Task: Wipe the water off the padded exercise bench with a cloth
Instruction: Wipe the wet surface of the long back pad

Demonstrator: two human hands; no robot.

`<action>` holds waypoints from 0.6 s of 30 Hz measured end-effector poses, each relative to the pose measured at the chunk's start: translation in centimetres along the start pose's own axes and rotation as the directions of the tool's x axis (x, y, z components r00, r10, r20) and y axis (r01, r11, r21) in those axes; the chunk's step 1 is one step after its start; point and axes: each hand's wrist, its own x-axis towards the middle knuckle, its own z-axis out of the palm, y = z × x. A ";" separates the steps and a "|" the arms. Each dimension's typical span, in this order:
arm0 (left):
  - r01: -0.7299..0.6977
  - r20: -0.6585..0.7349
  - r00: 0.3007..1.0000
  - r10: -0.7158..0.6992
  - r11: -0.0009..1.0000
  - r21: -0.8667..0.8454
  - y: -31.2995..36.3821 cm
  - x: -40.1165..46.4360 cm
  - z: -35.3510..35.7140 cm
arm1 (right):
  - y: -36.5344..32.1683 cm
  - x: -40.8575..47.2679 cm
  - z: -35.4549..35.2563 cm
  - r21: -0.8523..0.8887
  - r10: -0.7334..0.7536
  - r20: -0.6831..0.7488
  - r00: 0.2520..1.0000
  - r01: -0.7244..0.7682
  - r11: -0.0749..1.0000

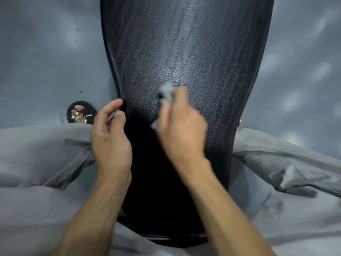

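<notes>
The right hand (181, 122) gripped a grey cloth (166, 92) bunched against the black bench (184, 52) to soak up the wet sheen ahead. The left hand (110, 130), loosely curled and holding nothing, rested at the surface's edge, likely for balance.

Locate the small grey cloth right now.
In the head view, the small grey cloth is gripped in the right hand, pressed on the black padded bench near its centre, right of the left hand.
</notes>
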 end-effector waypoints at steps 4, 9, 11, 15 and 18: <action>0.003 -0.004 1.000 -0.003 0.999 -0.047 0.1 0.3 0.2 | -3.9 -1.5 1.3 -0.010 -0.265 0.152 0.952 0.269 0.963; 0.039 -0.004 0.999 -0.039 0.999 -0.038 -0.1 0.3 -0.2 | 8.9 0.5 -4.4 -0.091 0.180 -0.114 0.977 -0.190 0.977; 0.035 0.009 0.999 -0.034 0.999 -0.030 0.0 0.2 -0.3 | 12.9 1.1 -7.1 -0.073 0.341 -0.251 0.906 -0.369 0.927; -0.246 0.062 0.969 0.239 0.953 0.175 1.0 -0.7 -0.3 | 12.1 0.3 -8.2 0.115 0.343 -0.290 0.893 -0.324 0.939; -0.543 0.391 0.811 0.434 0.809 0.227 2.1 -2.2 0.2 | 7.2 -1.2 -6.4 0.435 0.297 -0.103 0.949 -0.226 0.872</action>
